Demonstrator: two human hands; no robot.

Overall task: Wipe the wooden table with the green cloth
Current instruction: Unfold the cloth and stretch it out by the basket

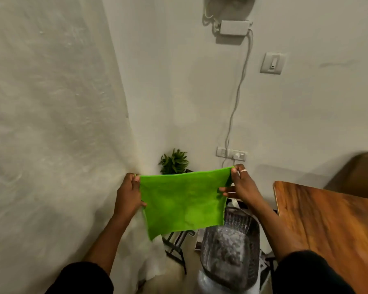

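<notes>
A bright green cloth [182, 200] hangs spread out in the air in front of me, held by its two upper corners. My left hand [129, 195] pinches the left corner and edge. My right hand [241, 184], with a ring on one finger, pinches the right corner. The wooden table [331, 225] lies to the right of the cloth, with its near-left corner beside my right forearm. The cloth is apart from the table.
A white curtain [51, 124] fills the left side. Below the cloth stand a mesh waste basket [232, 251] with a plastic liner and a black metal stand [176, 247] carrying a small green plant [174, 161]. Wall sockets [232, 154] and a cable [238, 92] are on the wall behind.
</notes>
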